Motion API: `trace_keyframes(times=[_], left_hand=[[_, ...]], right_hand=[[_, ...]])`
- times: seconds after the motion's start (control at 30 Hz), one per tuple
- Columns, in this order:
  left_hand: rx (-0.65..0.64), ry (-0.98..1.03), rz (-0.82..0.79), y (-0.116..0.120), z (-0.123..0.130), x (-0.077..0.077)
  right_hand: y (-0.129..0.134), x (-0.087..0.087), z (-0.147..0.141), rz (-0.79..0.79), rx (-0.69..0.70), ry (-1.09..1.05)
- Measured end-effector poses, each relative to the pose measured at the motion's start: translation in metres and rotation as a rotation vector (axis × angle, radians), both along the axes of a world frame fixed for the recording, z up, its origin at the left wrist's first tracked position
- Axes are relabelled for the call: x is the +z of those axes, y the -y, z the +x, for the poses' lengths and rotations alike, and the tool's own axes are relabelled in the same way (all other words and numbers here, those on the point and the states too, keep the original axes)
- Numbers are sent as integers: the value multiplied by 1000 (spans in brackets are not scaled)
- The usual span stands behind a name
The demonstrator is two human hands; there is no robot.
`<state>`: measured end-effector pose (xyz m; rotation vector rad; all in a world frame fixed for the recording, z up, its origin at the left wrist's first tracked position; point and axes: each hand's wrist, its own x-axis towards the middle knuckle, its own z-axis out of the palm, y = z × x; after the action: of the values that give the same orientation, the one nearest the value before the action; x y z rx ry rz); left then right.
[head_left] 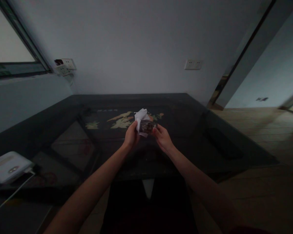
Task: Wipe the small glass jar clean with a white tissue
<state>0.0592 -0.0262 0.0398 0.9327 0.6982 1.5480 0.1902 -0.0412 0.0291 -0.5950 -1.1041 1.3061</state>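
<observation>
Between both hands, above the table, is a small dark, glossy, box-like object (147, 127); its exact kind is too dim to make out. My left hand (132, 135) is closed at its left end, gripping a crumpled white tissue (142, 115) that lies against the object and sticks up behind it. At the right end, my right hand (163, 136) pinches the object between thumb and fingers. The undersides of the object and some fingertips are hidden.
The dark glossy table (146, 159) carries a bird-and-flower picture (120, 120). A white device (11, 167) with a cable is at the left edge. A dark flat object (223, 143) lies on the right. Wall sockets (193, 64) are behind.
</observation>
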Motion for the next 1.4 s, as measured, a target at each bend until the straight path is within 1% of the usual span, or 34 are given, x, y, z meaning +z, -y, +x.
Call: trace_keyframes(times=[0.07, 0.2, 0.27, 0.4, 0.47, 0.53, 0.6, 0.63, 0.67, 0.73, 0.83, 0.87, 0.93, 1.03, 1.1, 1.23, 1.4], left_hand=[[7, -13, 4, 4, 2, -1], [55, -197, 101, 18, 4, -10], [103, -360, 228, 24, 4, -11], [157, -719, 608, 25, 2, -10], [170, -823, 733, 23, 1, -9], [186, -863, 799, 21, 1, -7], [182, -844, 800, 20, 1, -6], [177, -811, 766, 19, 1, -5], [174, -762, 708, 18, 1, -5], [175, -622, 543, 15, 0, -7], [130, -334, 261, 5, 0, -15], [104, -260, 202, 2, 0, -18], [79, -180, 149, -1, 2, -22], [95, -195, 177, 6, 6, -23], [134, -301, 245, 15, 9, -21], [225, -572, 422, 26, 13, -19], [268, -770, 676, 25, 11, -19]], right_hand=[[-2, 1, 2, -19, -34, -27], [-5, 2, 4, -44, -86, -128], [-7, 1, 4, -61, -87, -157], [-8, -3, 1, -87, -52, -169], [-7, -5, -1, -110, -52, -162], [-6, -7, -2, -126, -62, -143], [-5, -7, -2, -127, -47, -122], [-5, -7, -2, -125, -34, -115], [-4, -6, -2, -122, -19, -111], [-4, -5, -1, -117, -3, -112], [-2, -3, -1, -106, 13, -129], [-2, -3, -2, -100, 18, -135], [-1, -2, -2, -86, 16, -145], [-1, -1, -3, -73, -4, -157], [-1, -1, -3, -72, -20, -165], [0, -1, -3, -64, -33, -167], [0, -2, -4, -55, -20, -172]])
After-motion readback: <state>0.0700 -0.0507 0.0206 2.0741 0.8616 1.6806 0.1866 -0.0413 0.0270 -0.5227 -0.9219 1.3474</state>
